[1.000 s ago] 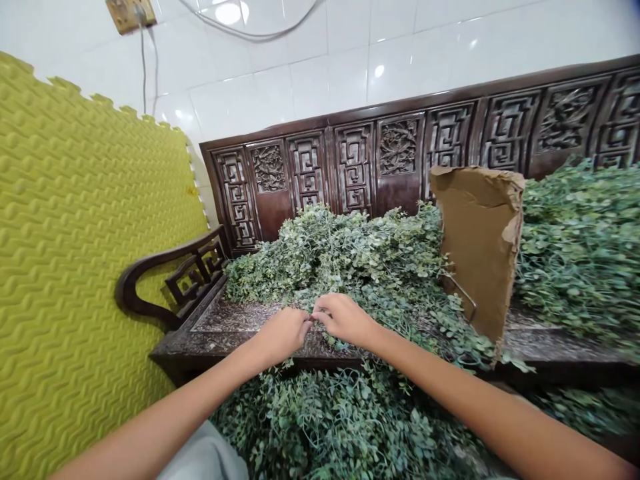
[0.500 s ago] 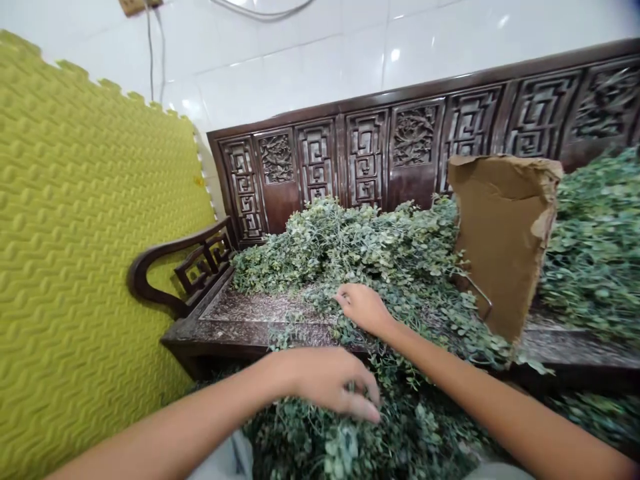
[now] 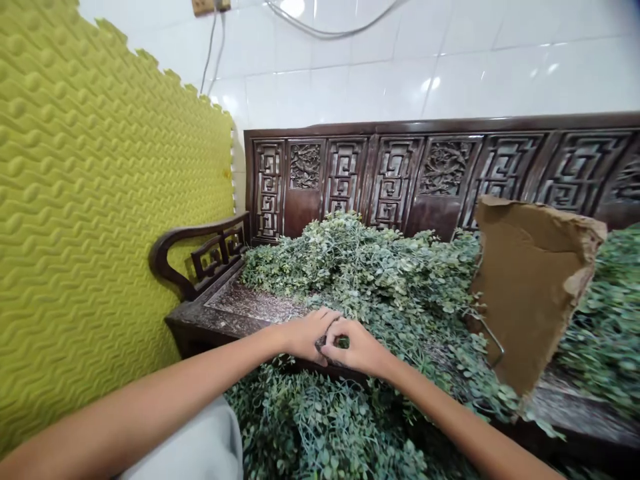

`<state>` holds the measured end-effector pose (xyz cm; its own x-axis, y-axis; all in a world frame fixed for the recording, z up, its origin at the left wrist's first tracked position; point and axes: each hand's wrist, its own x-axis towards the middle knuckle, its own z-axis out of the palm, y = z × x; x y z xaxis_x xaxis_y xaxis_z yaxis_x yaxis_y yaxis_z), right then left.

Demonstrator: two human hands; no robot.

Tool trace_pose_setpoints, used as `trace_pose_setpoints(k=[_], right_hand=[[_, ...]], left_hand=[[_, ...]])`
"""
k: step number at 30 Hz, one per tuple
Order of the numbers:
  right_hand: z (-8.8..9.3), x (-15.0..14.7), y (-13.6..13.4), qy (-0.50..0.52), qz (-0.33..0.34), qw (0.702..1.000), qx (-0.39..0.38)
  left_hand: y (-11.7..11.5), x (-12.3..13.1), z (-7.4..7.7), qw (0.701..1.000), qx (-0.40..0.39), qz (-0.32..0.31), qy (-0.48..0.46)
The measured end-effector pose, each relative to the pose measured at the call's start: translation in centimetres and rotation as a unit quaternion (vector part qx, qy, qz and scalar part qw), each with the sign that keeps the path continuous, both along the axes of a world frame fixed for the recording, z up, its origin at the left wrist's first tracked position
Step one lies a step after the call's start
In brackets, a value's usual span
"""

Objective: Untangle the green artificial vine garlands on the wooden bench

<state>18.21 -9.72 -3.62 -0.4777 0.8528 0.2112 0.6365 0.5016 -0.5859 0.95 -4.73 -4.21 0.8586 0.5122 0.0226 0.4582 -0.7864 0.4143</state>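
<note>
My left hand [image 3: 307,335] and my right hand [image 3: 354,348] meet above the front edge of a dark carved wooden bench [image 3: 220,319]. The right thumb and forefinger are pinched into a ring against the left hand's curled fingers. Anything between the fingertips is too small or hidden to make out. Behind the hands, a heap of green artificial leaf sprigs [image 3: 370,267] covers much of the seat. Below them, in front of the bench, lies another mass of leafy sprigs [image 3: 320,427].
A torn brown cardboard piece [image 3: 530,287] stands on the seat at right, with a thin bent metal rod [image 3: 493,337] beside it. More greenery [image 3: 607,313] lies beyond. A yellow foam mat [image 3: 100,220] rises at left by the armrest [image 3: 175,243]. A cable [image 3: 330,33] hangs on the tiled wall.
My left hand has risen from over the lower greenery to the bench edge. My right hand has come down slightly, and the two now touch. The view has shifted, too.
</note>
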Motion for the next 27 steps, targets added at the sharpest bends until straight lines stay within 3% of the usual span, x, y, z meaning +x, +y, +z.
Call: trace_pose_setpoints(k=[4, 8, 12, 17, 21, 27], right_hand=[[-0.1, -0.6, -0.7, -0.058, 0.033, 0.996, -0.052], [0.6, -0.9, -0.7, -0.169, 0.025, 0.984, -0.043], [0.7, -0.3, 0.3, -0.224, -0.099, 0.969, -0.014], [-0.9, 2.1, 1.9, -0.275, -0.225, 0.935, -0.015], [-2.0, 3.2, 2.4, -0.314, -0.231, 0.920, -0.037], [-2.0, 3.2, 2.5, -0.340, -0.235, 0.910, -0.044]], left_hand=[[-0.1, 0.3, 0.1, 0.999, -0.006, 0.029, 0.040], [-0.1, 0.7, 0.0, 0.995, 0.010, 0.048, 0.085], [0.5, 1.2, -0.8, 0.985, 0.047, 0.123, 0.115], [1.8, 1.3, -1.4, 0.971, 0.094, 0.191, 0.113], [1.7, 1.4, -1.2, 0.973, 0.111, 0.182, 0.094], [1.3, 1.3, -0.1, 0.979, 0.108, 0.157, 0.077]])
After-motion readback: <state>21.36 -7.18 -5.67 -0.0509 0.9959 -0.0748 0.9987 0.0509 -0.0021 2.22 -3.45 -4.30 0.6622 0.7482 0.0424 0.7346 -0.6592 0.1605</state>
